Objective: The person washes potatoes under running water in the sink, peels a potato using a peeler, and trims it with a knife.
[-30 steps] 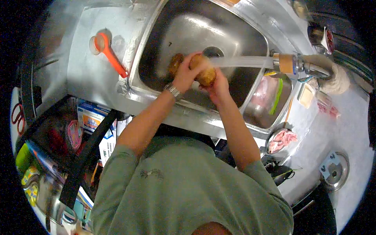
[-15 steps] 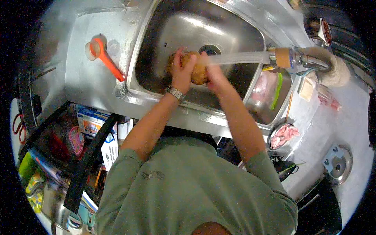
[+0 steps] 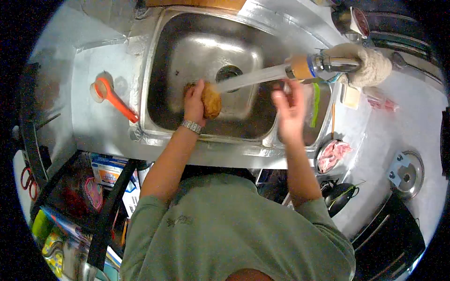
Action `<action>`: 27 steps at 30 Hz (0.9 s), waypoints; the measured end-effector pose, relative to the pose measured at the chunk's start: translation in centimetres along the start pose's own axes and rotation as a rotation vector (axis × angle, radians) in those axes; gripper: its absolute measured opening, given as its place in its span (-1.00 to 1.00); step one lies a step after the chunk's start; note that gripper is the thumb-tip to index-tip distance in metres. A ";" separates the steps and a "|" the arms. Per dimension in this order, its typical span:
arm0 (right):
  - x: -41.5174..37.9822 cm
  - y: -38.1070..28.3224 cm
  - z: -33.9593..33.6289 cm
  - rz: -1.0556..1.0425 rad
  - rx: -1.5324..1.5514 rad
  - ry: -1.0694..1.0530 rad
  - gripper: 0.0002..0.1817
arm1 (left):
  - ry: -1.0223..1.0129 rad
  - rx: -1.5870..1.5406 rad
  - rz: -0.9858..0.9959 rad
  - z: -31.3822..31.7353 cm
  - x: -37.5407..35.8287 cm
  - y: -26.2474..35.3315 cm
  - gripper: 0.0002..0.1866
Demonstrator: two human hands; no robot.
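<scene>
My left hand [image 3: 195, 103] is closed on a brown, lumpy, potato-like vegetable [image 3: 212, 101] over the large sink basin [image 3: 187, 49]. Its fingers cover part of the vegetable. A stream of water [image 3: 253, 78] from the faucet [image 3: 309, 66] reaches the vegetable's upper side. My right hand [image 3: 290, 105] is apart from it, just below the faucet head and over the divider by the small basin. Slightly blurred, its fingers are loosely spread with nothing visible in them. The drain [image 3: 228, 72] lies just beyond the vegetable.
An orange-handled peeler or strainer-like tool [image 3: 112, 99] lies on the left counter. The small basin holds a bag with a green strip [image 3: 316, 105]. A dish of pink pieces [image 3: 333, 155] stands right of the sink, and a round metal lid [image 3: 407, 175] lies farther right.
My right hand has let go of the vegetable and moved right, toward the faucet. My left hand still holds the vegetable under the stream. The camera view has shifted.
</scene>
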State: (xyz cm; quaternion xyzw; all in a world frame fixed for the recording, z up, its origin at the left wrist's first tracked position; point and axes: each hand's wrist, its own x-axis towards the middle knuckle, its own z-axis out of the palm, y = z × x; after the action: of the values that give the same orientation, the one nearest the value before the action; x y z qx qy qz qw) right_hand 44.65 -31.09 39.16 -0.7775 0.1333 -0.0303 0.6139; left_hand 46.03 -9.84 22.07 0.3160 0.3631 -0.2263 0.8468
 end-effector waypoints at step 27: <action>3.3 9.0 9.6 -0.349 -0.263 -0.179 -0.57 | -0.005 -0.055 0.152 3.5 4.9 0.3 -0.60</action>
State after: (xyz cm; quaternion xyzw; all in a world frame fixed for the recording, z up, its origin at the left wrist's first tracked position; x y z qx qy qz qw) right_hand 48.31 -24.70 27.75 -0.8616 -0.0553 -0.0496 0.5022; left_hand 50.97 -12.80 20.32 0.3187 0.3423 -0.1522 0.8707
